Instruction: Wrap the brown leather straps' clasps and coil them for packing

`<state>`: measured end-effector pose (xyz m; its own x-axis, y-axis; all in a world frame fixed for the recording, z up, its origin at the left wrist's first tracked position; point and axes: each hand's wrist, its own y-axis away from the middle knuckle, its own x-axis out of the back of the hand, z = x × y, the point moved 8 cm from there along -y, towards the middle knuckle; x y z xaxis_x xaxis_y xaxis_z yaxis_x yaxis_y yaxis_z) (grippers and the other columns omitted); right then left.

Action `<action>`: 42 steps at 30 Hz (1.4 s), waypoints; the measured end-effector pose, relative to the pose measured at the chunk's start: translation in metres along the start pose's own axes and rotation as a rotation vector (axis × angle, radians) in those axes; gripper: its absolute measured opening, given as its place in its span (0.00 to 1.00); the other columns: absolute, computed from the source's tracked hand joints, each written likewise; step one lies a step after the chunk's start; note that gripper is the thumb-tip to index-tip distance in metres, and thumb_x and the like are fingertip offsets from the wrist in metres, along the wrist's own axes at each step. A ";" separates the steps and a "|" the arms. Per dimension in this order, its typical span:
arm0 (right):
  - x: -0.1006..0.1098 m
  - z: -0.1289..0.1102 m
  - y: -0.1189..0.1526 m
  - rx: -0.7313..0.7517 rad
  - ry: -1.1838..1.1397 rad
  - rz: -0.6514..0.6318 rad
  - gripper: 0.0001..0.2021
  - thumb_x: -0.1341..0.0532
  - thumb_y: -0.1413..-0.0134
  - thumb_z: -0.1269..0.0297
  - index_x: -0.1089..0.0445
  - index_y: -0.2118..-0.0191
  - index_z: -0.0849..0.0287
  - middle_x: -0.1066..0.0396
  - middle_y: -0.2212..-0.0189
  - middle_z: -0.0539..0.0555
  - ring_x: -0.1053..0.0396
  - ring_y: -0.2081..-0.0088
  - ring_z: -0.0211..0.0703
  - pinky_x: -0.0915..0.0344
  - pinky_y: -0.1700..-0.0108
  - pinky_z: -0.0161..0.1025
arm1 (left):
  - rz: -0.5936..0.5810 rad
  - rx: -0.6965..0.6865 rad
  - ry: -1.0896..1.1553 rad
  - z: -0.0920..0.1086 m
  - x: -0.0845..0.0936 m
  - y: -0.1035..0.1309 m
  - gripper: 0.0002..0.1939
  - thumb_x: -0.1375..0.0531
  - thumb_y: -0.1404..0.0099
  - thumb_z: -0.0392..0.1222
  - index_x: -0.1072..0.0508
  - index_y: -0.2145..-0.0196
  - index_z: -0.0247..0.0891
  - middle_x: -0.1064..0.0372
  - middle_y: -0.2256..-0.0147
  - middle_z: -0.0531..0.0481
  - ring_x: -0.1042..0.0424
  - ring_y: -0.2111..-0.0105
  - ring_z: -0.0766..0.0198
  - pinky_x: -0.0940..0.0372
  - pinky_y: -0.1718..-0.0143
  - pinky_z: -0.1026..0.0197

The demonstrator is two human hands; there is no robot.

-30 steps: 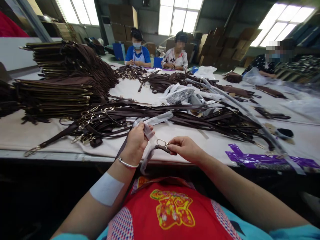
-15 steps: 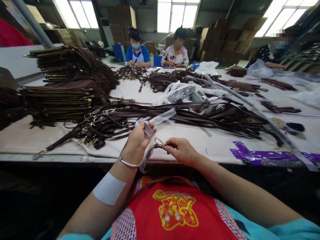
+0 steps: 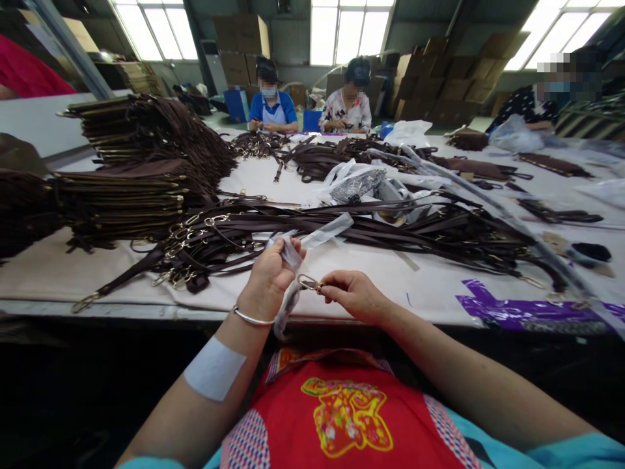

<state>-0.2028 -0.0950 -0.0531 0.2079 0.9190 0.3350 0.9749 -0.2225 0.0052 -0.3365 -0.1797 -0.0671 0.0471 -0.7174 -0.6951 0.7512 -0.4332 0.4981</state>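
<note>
My left hand [image 3: 275,270] is closed around a strip of thin, pale plastic film [image 3: 291,255]. One end of the film hangs down below the palm, beside the wrist. A gold snap hook [image 3: 309,283] is pinched between the thumb and fingertips of my right hand [image 3: 352,296]. Its loop points left, close to the hanging film; whether they touch I cannot tell. Just beyond both hands lies a long bundle of dark brown straps [image 3: 385,236], with many gold hooks [image 3: 185,234] gathered at its left end.
Stacked brown zippered pouches [image 3: 131,202] rise at the left. Crumpled plastic wrapping [image 3: 359,185] sits behind the straps. Purple tape [image 3: 508,309] marks the table's front edge at right, near a small dark round item [image 3: 588,253]. Several people sit across and to the right of the table.
The snap hook in my right hand has turned slightly and its loop lies more level. The view has shifted a little. My left hand keeps its hold on the film.
</note>
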 end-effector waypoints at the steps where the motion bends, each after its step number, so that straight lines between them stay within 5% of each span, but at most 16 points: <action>1: -0.001 0.001 -0.002 0.003 -0.003 -0.001 0.10 0.40 0.45 0.61 0.25 0.65 0.62 0.28 0.76 0.50 0.35 0.74 0.36 0.41 0.70 0.34 | -0.005 0.002 -0.002 -0.001 0.001 -0.001 0.10 0.47 0.27 0.35 0.31 0.68 0.34 0.30 0.76 0.52 0.28 0.77 0.69 0.27 0.68 0.64; 7: 0.005 0.021 -0.016 -0.107 -0.079 0.151 0.07 0.40 0.46 0.61 0.30 0.67 0.60 0.29 0.77 0.49 0.35 0.75 0.36 0.40 0.71 0.34 | -0.040 0.020 -0.056 -0.002 0.010 -0.010 0.08 0.46 0.29 0.34 0.30 0.65 0.35 0.29 0.75 0.51 0.26 0.76 0.68 0.26 0.65 0.62; 15: -0.038 -0.001 -0.053 -0.073 -0.468 -0.171 0.15 0.34 0.52 0.53 0.31 0.67 0.60 0.31 0.81 0.47 0.35 0.79 0.34 0.45 0.75 0.31 | -0.057 -0.017 -0.123 0.018 0.012 -0.023 0.09 0.45 0.30 0.34 0.28 0.68 0.33 0.28 0.76 0.49 0.26 0.76 0.66 0.26 0.68 0.62; 20: -0.043 -0.004 -0.078 -0.013 -0.377 -0.092 0.15 0.33 0.56 0.53 0.25 0.69 0.63 0.34 0.81 0.46 0.41 0.80 0.32 0.45 0.76 0.33 | -0.074 -0.072 -0.157 0.028 0.011 -0.028 0.13 0.48 0.29 0.33 0.29 0.70 0.34 0.28 0.75 0.49 0.26 0.74 0.68 0.26 0.63 0.62; 24: -0.045 0.004 -0.087 -0.083 -0.388 -0.050 0.15 0.31 0.59 0.55 0.23 0.70 0.64 0.36 0.83 0.46 0.46 0.81 0.30 0.50 0.78 0.33 | -0.061 -0.125 -0.293 0.038 0.028 -0.031 0.11 0.46 0.31 0.33 0.28 0.70 0.32 0.28 0.74 0.46 0.27 0.75 0.64 0.28 0.67 0.60; 27: -0.043 0.012 -0.090 -0.210 -0.432 0.033 0.14 0.31 0.63 0.57 0.23 0.72 0.65 0.32 0.82 0.48 0.45 0.83 0.29 0.52 0.80 0.32 | 0.017 -0.260 -0.387 0.053 0.058 -0.023 0.03 0.39 0.36 0.35 0.27 0.68 0.33 0.29 0.74 0.51 0.31 0.75 0.66 0.32 0.69 0.63; 30: -0.041 0.015 -0.092 -0.294 -0.446 0.118 0.12 0.31 0.64 0.60 0.25 0.74 0.65 0.31 0.81 0.49 0.45 0.85 0.29 0.55 0.83 0.32 | 0.085 -0.590 -0.701 0.074 0.080 0.004 0.08 0.32 0.44 0.38 0.25 0.65 0.38 0.29 0.70 0.53 0.31 0.70 0.66 0.36 0.66 0.67; 34: -0.047 0.012 -0.096 -0.299 -0.441 0.095 0.10 0.32 0.61 0.62 0.26 0.74 0.65 0.31 0.82 0.50 0.45 0.85 0.29 0.58 0.84 0.31 | -0.132 -0.726 -1.280 0.052 0.076 0.032 0.05 0.35 0.40 0.43 0.22 0.71 0.40 0.27 0.72 0.49 0.31 0.70 0.62 0.39 0.68 0.63; 42: -0.076 0.016 -0.095 -0.383 -0.578 0.106 0.05 0.39 0.48 0.66 0.34 0.68 0.61 0.24 0.68 0.54 0.47 0.85 0.26 0.58 0.86 0.29 | -0.174 -0.633 -1.425 0.026 0.095 0.052 0.14 0.37 0.37 0.49 0.24 0.76 0.39 0.31 0.78 0.51 0.37 0.77 0.64 0.46 0.75 0.64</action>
<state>-0.3104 -0.1383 -0.0936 0.4125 0.8882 -0.2025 0.8727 -0.3215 0.3676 -0.3104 -0.2845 -0.0932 -0.4285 -0.7482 0.5065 0.8418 -0.5343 -0.0771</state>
